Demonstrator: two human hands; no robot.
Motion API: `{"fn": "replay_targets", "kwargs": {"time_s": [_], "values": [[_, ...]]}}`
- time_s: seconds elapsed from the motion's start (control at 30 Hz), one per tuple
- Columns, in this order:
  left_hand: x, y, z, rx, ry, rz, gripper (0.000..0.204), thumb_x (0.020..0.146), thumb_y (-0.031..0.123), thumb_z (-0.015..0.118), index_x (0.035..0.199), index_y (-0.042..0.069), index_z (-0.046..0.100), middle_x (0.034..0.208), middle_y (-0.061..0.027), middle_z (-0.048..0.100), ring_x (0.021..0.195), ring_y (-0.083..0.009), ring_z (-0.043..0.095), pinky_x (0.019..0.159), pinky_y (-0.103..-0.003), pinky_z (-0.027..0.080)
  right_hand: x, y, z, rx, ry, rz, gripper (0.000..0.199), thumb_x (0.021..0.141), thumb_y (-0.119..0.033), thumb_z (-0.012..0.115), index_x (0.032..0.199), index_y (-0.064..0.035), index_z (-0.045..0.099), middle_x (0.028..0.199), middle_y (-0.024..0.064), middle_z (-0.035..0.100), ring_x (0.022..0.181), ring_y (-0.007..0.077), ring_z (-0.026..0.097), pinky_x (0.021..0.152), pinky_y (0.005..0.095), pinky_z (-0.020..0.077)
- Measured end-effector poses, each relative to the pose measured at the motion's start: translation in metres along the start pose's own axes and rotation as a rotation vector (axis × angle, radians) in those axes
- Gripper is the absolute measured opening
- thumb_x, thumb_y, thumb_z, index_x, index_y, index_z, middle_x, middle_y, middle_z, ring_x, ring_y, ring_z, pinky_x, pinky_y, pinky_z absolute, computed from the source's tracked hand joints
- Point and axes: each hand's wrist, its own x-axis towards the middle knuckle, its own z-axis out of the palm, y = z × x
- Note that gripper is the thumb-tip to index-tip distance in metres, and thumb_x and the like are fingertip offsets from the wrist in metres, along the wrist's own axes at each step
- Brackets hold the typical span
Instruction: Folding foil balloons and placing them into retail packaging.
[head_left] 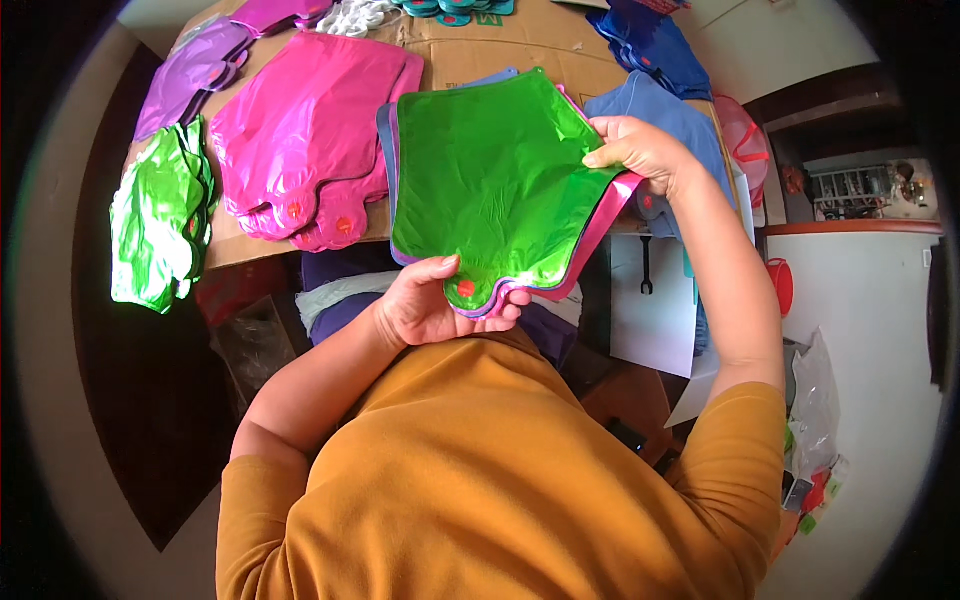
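Note:
A stack of flat, uninflated foil balloons is held up in front of me. The top one is a shiny green foil balloon (490, 180) with a red dot on its rounded tab. Pink, blue and purple edges show beneath it, including a pink foil balloon (592, 248) along the right side. My left hand (408, 308) grips the stack at the tab, thumb on top and fingers underneath. At the upper right corner, my right hand (650, 155) pinches the stack between thumb and fingers.
On the cardboard-covered table (475, 50) lie pink foil balloons (310, 130), light green ones (160, 215), purple ones (195, 75), blue ones (665, 110) and dark blue ones (660, 50). A white sheet (650, 320) hangs below the table's right side. A white cabinet (865, 330) stands at right.

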Motion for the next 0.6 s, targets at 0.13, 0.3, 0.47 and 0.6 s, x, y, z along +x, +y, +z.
{"fn": "replay_targets", "kwargs": {"time_s": [0.13, 0.3, 0.47, 0.6], "values": [[0.003, 0.000, 0.012, 0.029, 0.231, -0.034, 0.037, 0.099, 0.020, 0.056, 0.124, -0.006, 0.050, 0.110, -0.0216, 0.063, 0.099, -0.0287, 0.065, 0.093, -0.043, 0.053, -0.004, 0.000, 0.011, -0.075, -0.003, -0.043, 0.045, 0.080, 0.006, 0.060, 0.124, 0.0037, 0.056, 0.113, 0.0094, 0.067, 0.100, 0.0150, 0.066, 0.090, 0.0287, 0.0514], [0.007, 0.001, 0.030, 0.195, 0.531, -0.075, 0.023, 0.100, 0.013, 0.051, 0.117, -0.001, 0.054, 0.099, -0.0149, 0.066, 0.082, -0.0193, 0.060, 0.081, -0.035, 0.053, -0.009, -0.019, 0.022, -0.182, 0.047, -0.093, 0.041, 0.082, 0.005, 0.061, 0.123, 0.0034, 0.056, 0.112, 0.0078, 0.067, 0.096, 0.0138, 0.065, 0.087, 0.0280, 0.0515], [0.013, -0.007, 0.038, 0.309, 0.553, -0.083, 0.018, 0.101, 0.014, 0.050, 0.115, 0.004, 0.056, 0.095, -0.0093, 0.065, 0.079, -0.0153, 0.056, 0.077, -0.031, 0.050, 0.034, -0.028, 0.005, -0.311, 0.214, -0.056, 0.039, 0.089, -0.019, 0.069, 0.120, 0.0026, 0.059, 0.107, 0.0062, 0.066, 0.093, 0.0134, 0.064, 0.082, 0.0284, 0.0515], [0.022, -0.016, 0.035, 0.480, 0.574, -0.055, 0.019, 0.101, 0.016, 0.048, 0.114, 0.006, 0.057, 0.091, -0.0058, 0.066, 0.077, -0.0136, 0.056, 0.073, -0.031, 0.049, 0.093, -0.048, 0.009, -0.465, 0.391, -0.019, 0.049, 0.087, -0.045, 0.070, 0.101, 0.0020, 0.068, 0.093, 0.0099, 0.068, 0.085, 0.0151, 0.064, 0.074, 0.0319, 0.0517]]}}
